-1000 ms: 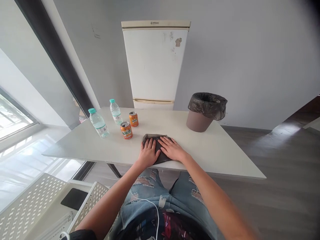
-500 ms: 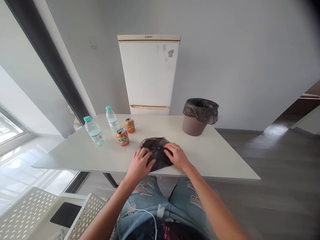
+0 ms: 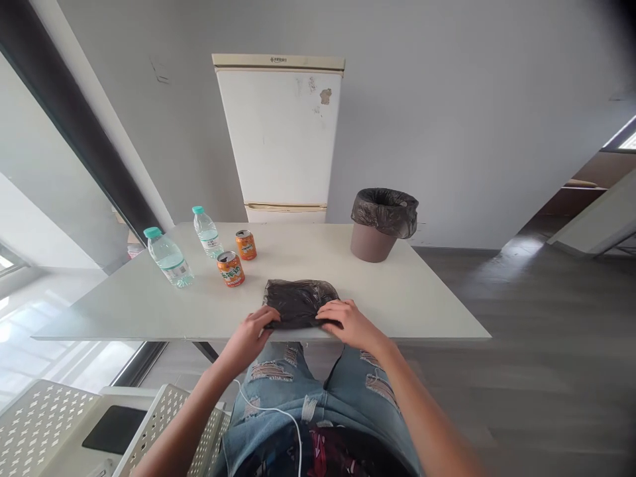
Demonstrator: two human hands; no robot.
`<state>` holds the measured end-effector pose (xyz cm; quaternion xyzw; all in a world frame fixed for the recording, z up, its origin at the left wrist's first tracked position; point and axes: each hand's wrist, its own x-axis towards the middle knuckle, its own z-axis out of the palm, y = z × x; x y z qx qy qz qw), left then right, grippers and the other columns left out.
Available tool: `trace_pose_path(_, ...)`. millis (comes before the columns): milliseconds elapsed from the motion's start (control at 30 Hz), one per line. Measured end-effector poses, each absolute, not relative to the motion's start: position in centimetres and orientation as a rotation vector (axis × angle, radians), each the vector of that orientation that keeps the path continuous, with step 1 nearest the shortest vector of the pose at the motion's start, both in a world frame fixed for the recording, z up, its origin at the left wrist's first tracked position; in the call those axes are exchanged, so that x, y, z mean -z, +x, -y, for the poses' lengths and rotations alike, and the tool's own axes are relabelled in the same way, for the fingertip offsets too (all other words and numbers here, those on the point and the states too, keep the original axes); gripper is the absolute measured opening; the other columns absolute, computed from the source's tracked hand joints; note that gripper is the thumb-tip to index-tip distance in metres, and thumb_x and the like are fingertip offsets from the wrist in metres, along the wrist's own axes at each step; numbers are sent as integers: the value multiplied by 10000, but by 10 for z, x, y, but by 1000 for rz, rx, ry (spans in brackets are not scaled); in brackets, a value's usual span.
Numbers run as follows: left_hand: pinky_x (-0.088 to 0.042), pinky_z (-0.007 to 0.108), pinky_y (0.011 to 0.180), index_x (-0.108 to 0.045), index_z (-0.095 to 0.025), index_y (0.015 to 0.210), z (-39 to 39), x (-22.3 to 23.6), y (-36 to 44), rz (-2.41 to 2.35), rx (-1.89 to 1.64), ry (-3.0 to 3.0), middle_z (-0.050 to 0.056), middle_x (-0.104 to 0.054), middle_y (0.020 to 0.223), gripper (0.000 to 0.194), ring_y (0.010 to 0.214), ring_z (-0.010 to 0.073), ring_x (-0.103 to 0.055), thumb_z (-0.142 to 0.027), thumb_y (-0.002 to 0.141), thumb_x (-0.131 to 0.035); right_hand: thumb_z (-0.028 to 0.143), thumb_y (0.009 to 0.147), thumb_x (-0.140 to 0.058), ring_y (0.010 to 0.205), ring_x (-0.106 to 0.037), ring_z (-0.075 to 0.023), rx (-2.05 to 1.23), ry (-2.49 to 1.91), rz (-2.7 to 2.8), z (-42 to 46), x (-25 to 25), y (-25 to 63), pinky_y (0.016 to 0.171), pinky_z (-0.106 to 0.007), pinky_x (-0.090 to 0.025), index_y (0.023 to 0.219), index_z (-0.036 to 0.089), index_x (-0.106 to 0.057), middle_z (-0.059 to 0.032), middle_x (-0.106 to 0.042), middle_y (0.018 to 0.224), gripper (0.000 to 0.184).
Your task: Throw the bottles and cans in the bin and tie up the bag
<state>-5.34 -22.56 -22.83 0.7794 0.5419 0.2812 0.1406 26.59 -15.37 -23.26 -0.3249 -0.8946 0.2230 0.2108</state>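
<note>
A black plastic bag (image 3: 298, 301) lies flat and wrinkled at the near edge of the white worktop (image 3: 318, 255), in front of the person, with both hands on its near side. The left hand (image 3: 256, 324) is mostly closed, its fingers curled over the near left corner of the bag and pinching it. The right hand (image 3: 340, 321) is likewise mostly closed, its bent fingers gripping the near right corner; the 2 hands are apart, with the crumpled near edge of the bag running between them. To the left of the bag stand 2 orange cans, the nearer can (image 3: 231, 270) and the farther can (image 3: 246, 245), both upright. Farther left are 2 clear bottles with teal caps, also upright: the nearer bottle (image 3: 169, 262) and the farther bottle (image 3: 207, 235). Toward the far right of the worktop stands a brown bin (image 3: 372, 245), with a dark liner (image 3: 385, 211) folded down over its rim. A white fridge (image 3: 281, 132) stands beyond the far edge, against the grey wall (image 3: 447, 119). At the lower left, below the worktop, a dark flat object (image 3: 114, 429) lies between white perforated panels (image 3: 50, 417). A white cable (image 3: 271, 409) crosses the person's ripped jeans (image 3: 283, 387).
</note>
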Motion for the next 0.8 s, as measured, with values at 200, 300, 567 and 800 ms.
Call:
trace_pose_path(200, -476, 293, 715, -692, -212, 1009, 184, 223, -60, -1831, -947, 1913, 10, -700, 784, 213, 724, 193, -636, -326, 1005, -512, 395, 1073, -538, 747, -685, -205, -754, -1054, 2188, 113, 217, 245, 748, -335, -514, 1089, 256, -765, -35, -779, 921, 267)
trace_pose_path(300, -505, 325, 772, -697, -218, 1097, 167, 228, -57, -2000, -993, 1856, 32, -731, 867, 196, 799, 226, -664, -268, 977, -550, 298, 1015, -608, 811, -678, -202, -660, -1183, 2144, 91, 215, 227, 764, -319, -504, 1081, 261, -717, -30, -758, 969, 133)
trace_pose_path(567, -505, 488, 1103, -729, -238, 1259, 184, 240, -45, -1911, -1123, 2374, 128, -669, 1377, 293, 1263, 310, -622, -357, 1046, -566, 308, 1023, -601, 1183, -616, -281, -420, -1054, 2219, 93, 223, 223, 1047, -441, -497, 1125, 246, -697, -118, -667, 1274, 152)
trace_pose_path(800, -542, 405, 922, -768, -243, 1036, 170, 234, -52, -1825, -691, 2390, 84, -794, 1035, 302, 975, 275, -736, -326, 1072, -480, 357, 1027, -603, 1099, -703, -274, -548, -960, 2432, 96, 226, 252, 1013, -450, -522, 1204, 245, -733, -100, -761, 1204, 246)
